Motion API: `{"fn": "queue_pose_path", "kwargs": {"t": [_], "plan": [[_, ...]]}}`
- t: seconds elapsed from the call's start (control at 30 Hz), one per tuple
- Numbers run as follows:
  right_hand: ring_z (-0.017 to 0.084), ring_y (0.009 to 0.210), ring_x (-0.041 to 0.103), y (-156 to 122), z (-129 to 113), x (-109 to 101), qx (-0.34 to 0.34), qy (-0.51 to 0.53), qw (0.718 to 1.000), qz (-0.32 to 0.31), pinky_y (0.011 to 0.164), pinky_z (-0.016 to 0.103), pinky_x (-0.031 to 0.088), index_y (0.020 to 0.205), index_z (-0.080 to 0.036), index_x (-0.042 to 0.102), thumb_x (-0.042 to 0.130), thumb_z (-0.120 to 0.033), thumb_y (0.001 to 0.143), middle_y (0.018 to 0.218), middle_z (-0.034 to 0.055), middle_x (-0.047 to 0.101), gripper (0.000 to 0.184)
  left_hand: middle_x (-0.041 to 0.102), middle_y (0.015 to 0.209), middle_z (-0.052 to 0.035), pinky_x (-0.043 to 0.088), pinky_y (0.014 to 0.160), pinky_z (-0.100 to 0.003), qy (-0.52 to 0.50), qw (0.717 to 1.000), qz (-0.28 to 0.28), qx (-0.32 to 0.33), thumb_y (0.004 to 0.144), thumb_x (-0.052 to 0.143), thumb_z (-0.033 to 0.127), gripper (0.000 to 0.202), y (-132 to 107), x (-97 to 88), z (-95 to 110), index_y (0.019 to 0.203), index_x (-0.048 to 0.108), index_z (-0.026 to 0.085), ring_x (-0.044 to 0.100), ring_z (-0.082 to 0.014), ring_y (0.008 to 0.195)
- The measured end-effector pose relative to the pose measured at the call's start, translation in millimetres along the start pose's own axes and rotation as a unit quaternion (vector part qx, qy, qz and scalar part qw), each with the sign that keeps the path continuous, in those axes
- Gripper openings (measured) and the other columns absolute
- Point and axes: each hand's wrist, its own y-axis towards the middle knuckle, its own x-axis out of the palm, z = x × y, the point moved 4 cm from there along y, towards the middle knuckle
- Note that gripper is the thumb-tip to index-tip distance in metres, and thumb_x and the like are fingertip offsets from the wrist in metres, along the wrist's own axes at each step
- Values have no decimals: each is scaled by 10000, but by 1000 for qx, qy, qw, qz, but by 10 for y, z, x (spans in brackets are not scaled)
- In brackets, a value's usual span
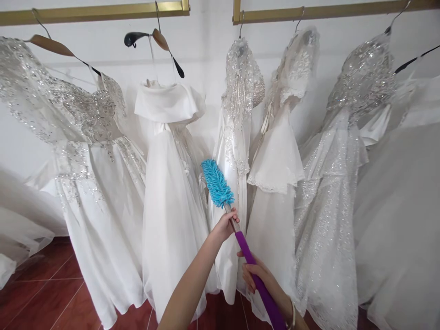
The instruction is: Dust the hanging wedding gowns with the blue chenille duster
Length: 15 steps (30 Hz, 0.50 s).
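Note:
A duster with a fluffy blue head (216,183) and a purple handle (259,284) points up at a row of white gowns. My left hand (227,223) is closed round the metal neck just below the blue head. My right hand (256,275) grips the purple handle lower down. The blue head rests against the plain white gown (172,192) and the beaded gown (237,137) beside it.
Several white and sequined gowns hang on hangers from gold rails (96,11) along a white wall. A heavily beaded gown (85,151) hangs at left, a glittery one (330,192) at right. Dark red floor tiles (44,288) show at lower left.

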Motion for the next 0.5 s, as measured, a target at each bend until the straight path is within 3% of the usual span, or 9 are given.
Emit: {"fn": "queue_pose_path", "kwargs": {"t": [0.2, 0.3, 0.5], "plan": [[59, 319, 277, -45, 790, -293, 71, 55, 996, 28, 321, 183, 258, 996, -151, 550, 617, -376, 655, 356, -133, 439, 414, 467, 489, 88, 310, 523, -207, 7, 993, 94, -71, 754, 631, 182, 102, 36, -712, -704, 744, 529, 181, 478, -65, 469], [54, 301, 249, -61, 1197, -407, 107, 115, 987, 24, 288, 179, 247, 899, -158, 610, 681, -412, 601, 339, -125, 453, 398, 493, 503, 51, 307, 535, -232, 49, 980, 138, -132, 815, 575, 251, 232, -18, -1071, -1112, 610, 488, 187, 449, -78, 466], [18, 289, 121, -174, 1860, -482, 189, 224, 956, -2, 297, 156, 127, 730, -176, 688, 796, -470, 492, 276, -145, 370, 393, 472, 486, 34, 324, 523, -248, 68, 962, 180, -194, 819, 526, 212, 289, -329, -1532, -1792, 538, 464, 201, 416, -100, 444]]}}
